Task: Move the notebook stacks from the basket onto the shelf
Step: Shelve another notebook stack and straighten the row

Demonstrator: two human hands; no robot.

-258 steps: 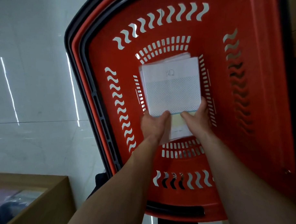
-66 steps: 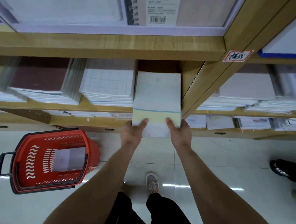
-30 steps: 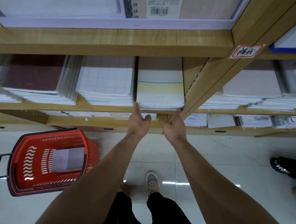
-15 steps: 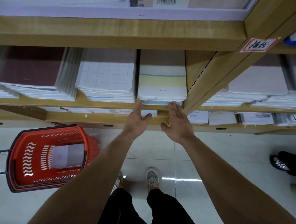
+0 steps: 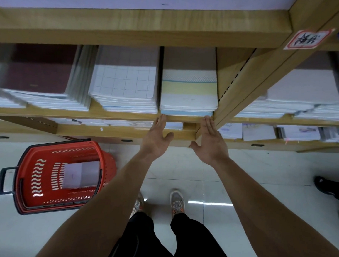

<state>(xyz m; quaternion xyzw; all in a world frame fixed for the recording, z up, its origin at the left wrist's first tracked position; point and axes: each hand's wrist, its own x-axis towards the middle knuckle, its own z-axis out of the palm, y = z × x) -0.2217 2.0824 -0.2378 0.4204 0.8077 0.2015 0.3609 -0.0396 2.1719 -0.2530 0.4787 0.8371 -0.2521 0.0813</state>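
A stack of white notebooks with a yellow band (image 5: 188,92) lies on the wooden shelf (image 5: 125,115), pushed in beside the upright divider. My left hand (image 5: 157,139) and my right hand (image 5: 210,143) are stretched out flat, fingertips at the front edge of that stack, holding nothing. The red basket (image 5: 34,181) stands on the floor at lower left, with another white notebook stack (image 5: 81,174) lying in it.
Grid-covered notebooks (image 5: 126,84) and maroon ones (image 5: 38,73) fill the shelf to the left. More stacks (image 5: 296,98) lie right of the slanted divider (image 5: 243,88). A lower shelf (image 5: 114,131) holds more paper. Another person's dark shoe (image 5: 328,188) is at the right edge.
Since a second ago the stack has been slid fully onto the shelf; both hands stay open at its front edge, fingers now straighter. The basket has not moved.
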